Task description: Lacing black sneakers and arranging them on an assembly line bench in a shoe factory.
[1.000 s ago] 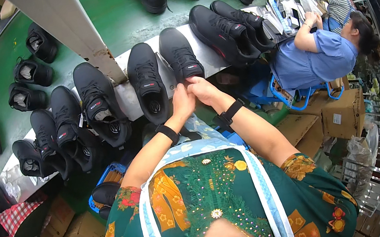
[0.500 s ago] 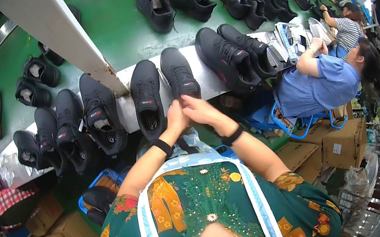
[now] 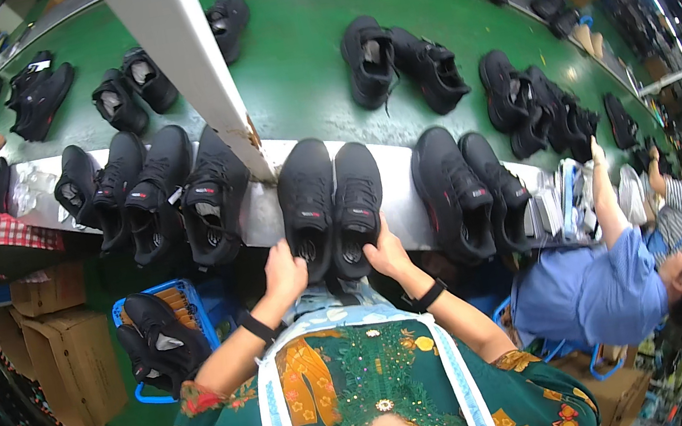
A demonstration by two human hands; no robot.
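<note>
A pair of black sneakers stands side by side in front of me, toes pointing away, on a narrow metal ledge. My left hand (image 3: 286,271) grips the outer heel side of the left sneaker (image 3: 306,190), its thumb at the collar. On the other side, my right hand (image 3: 387,252) holds the right sneaker (image 3: 356,181) by its outer heel edge. Most of the fingers are hidden by the shoes. Both shoes nearly touch each other, and their insoles show through the openings.
More black shoes stand left (image 3: 158,180) and right (image 3: 449,186) on the metal ledge (image 3: 391,159). A white post (image 3: 195,66) rises left of my pair. Beyond lies a green surface (image 3: 288,59) bearing several shoes. A co-worker in blue (image 3: 588,289) sits at right; a blue crate (image 3: 204,312) stands lower left.
My hands were together at the right sneaker's opening; now they are apart, one on each shoe. The two sneakers sit closer together. The view has shifted, and the co-worker in blue has stretched an arm forward.
</note>
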